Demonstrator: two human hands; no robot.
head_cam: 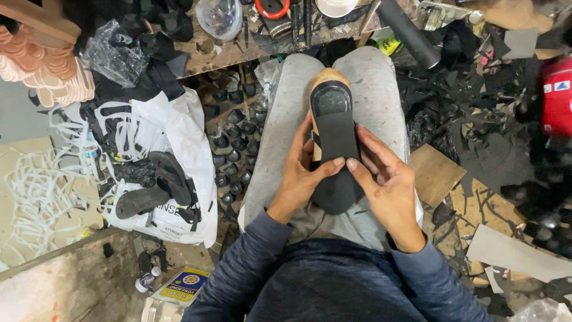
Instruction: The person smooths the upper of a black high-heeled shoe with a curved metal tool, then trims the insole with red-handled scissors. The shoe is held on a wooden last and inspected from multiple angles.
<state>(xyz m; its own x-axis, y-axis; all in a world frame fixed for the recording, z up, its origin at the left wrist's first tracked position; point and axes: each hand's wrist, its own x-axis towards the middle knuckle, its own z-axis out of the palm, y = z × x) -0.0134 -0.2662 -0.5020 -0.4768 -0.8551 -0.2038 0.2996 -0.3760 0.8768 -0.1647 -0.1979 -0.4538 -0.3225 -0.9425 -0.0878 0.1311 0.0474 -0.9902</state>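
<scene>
Black rubber is what both hands are busy with: a dark sole (335,140) laid over a tan wooden shoe form (329,76), the whole thing resting lengthwise on the person's grey-trousered lap (280,137), toe pointing away toward the cluttered worktop (238,50). The left hand (301,179) wraps around the near end from the side, its thumb lying across the sole. The right hand (387,182) grips the opposite edge, thumb meeting the other near the middle. Both are closed on the piece, pressing rather than lifting.

To me this looks like the pressing-down stage, seating the sole against the form along its heel half. The next move, I'd judge, calls for firm, even thumb pressure worked along the edges toward the toe, keeping the sole square on the form so it doesn't creep sideways.

On the floor to the left lies a white plastic bag (179,137) with loose dark soles (170,176) on it, and a heap of black heel pieces (232,143) beside the knee.
</scene>
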